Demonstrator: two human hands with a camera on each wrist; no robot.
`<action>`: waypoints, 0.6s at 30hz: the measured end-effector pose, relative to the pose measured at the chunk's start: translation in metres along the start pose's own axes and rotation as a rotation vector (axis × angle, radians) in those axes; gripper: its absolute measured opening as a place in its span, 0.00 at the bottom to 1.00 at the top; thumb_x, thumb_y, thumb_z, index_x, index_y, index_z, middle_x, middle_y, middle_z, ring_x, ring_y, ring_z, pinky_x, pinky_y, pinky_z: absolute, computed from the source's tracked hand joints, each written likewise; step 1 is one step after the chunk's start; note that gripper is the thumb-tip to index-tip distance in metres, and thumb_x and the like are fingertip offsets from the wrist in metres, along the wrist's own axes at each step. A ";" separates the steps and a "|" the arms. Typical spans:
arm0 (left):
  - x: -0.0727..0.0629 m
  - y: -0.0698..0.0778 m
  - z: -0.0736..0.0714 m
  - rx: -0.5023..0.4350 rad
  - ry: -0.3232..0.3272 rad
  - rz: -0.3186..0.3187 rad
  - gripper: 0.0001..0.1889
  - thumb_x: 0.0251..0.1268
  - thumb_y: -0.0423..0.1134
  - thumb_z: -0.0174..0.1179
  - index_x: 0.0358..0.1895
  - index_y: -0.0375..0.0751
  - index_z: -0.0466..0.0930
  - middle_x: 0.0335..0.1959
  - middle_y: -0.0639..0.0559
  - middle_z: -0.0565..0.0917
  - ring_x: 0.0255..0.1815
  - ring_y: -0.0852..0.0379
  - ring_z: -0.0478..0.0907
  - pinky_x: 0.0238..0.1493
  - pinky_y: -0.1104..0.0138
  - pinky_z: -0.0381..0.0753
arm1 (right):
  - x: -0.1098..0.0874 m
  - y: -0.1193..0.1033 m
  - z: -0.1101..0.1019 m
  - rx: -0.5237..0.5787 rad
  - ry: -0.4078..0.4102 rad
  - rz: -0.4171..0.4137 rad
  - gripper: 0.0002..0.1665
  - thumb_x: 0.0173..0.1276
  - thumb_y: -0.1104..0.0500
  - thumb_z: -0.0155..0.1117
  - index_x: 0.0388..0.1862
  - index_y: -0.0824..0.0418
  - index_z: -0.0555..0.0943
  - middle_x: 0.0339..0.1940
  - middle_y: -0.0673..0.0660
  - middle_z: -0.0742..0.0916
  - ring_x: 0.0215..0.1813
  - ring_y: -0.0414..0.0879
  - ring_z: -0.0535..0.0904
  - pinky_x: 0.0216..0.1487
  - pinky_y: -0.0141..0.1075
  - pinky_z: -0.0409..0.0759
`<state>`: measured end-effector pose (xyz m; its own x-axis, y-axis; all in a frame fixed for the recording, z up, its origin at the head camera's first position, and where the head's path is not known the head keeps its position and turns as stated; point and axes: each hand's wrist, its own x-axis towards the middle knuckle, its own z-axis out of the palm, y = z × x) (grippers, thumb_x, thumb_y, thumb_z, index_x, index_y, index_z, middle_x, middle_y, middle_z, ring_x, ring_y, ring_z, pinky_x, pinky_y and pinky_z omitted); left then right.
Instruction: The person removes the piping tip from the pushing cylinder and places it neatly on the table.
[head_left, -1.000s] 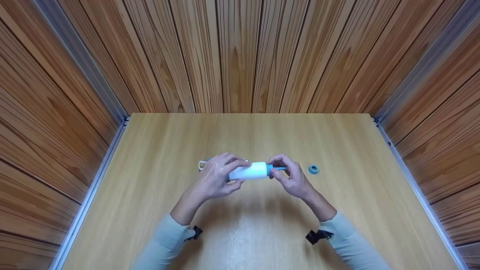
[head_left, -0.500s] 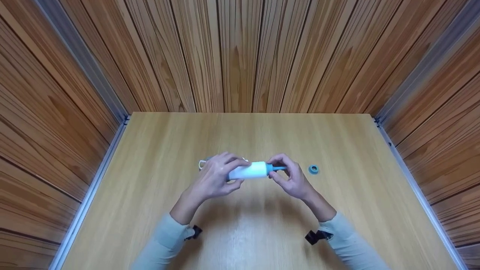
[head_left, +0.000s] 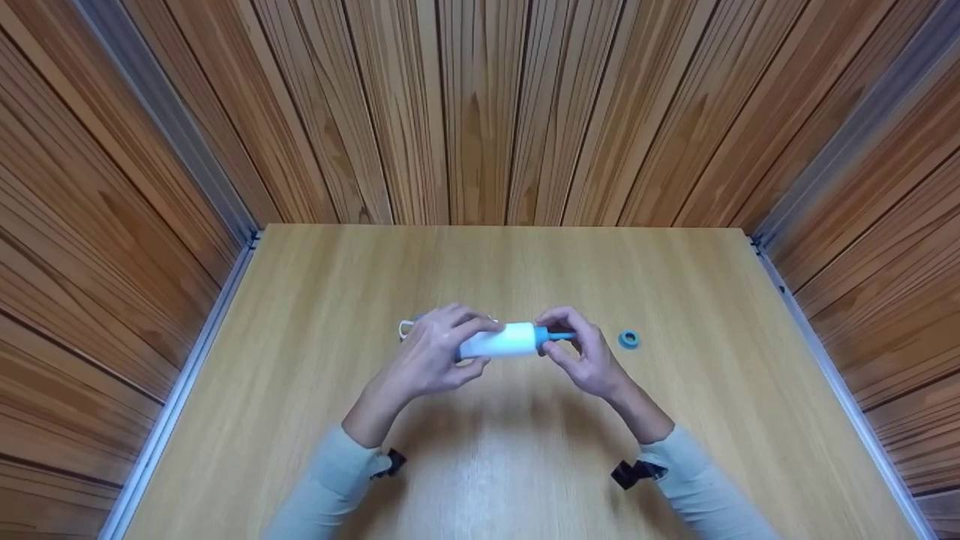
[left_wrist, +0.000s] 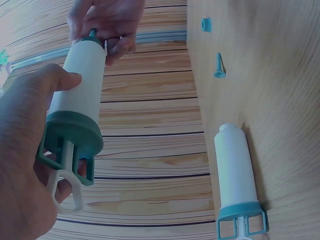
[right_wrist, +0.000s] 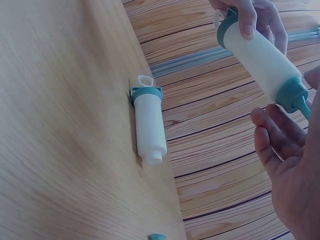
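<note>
An icing syringe (head_left: 510, 340) with a white barrel is held level between both hands over the table. My left hand (head_left: 431, 352) grips the barrel near its rear teal cap (left_wrist: 75, 131), where a white loop handle (left_wrist: 66, 192) sticks out. At the other end, my right hand (head_left: 589, 360) has its thumb and fingers around the teal front collar (right_wrist: 291, 92), by the slim nozzle (head_left: 561, 337). A second icing syringe (left_wrist: 235, 170) lies on the table without a nozzle, mostly hidden behind my left hand in the head view.
On the table, a teal ring (head_left: 628, 340) sits right of my right hand. A loose teal nozzle (left_wrist: 219, 67) stands between that ring and the second syringe in the left wrist view. Wood-plank walls (head_left: 480, 112) enclose the table (head_left: 495, 262) on the back and sides.
My right thumb shifts slightly at the front collar. Both hands and the syringe otherwise stay in nearly the same place.
</note>
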<state>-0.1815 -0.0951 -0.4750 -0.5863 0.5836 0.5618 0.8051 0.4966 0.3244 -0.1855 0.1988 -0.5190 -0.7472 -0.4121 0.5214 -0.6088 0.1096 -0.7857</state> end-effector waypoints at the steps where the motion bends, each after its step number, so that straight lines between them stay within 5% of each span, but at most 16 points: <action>1: 0.000 0.000 0.000 0.001 0.003 0.004 0.21 0.65 0.39 0.80 0.60 0.46 0.91 0.56 0.46 0.94 0.54 0.47 0.90 0.53 0.54 0.94 | 0.000 0.000 0.000 0.001 0.001 0.007 0.18 0.74 0.78 0.61 0.62 0.76 0.77 0.52 0.73 0.86 0.51 0.34 0.87 0.50 0.33 0.92; 18: -0.001 -0.001 0.002 0.027 0.001 0.013 0.26 0.64 0.41 0.82 0.66 0.52 0.91 0.56 0.47 0.93 0.54 0.47 0.90 0.53 0.55 0.93 | -0.002 0.002 0.001 -0.007 0.004 -0.012 0.19 0.74 0.78 0.62 0.62 0.75 0.77 0.52 0.68 0.86 0.52 0.36 0.86 0.55 0.30 0.90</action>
<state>-0.1814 -0.0951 -0.4774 -0.5756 0.5893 0.5669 0.8099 0.5063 0.2960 -0.1850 0.1995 -0.5222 -0.7410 -0.4097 0.5320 -0.6194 0.1113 -0.7771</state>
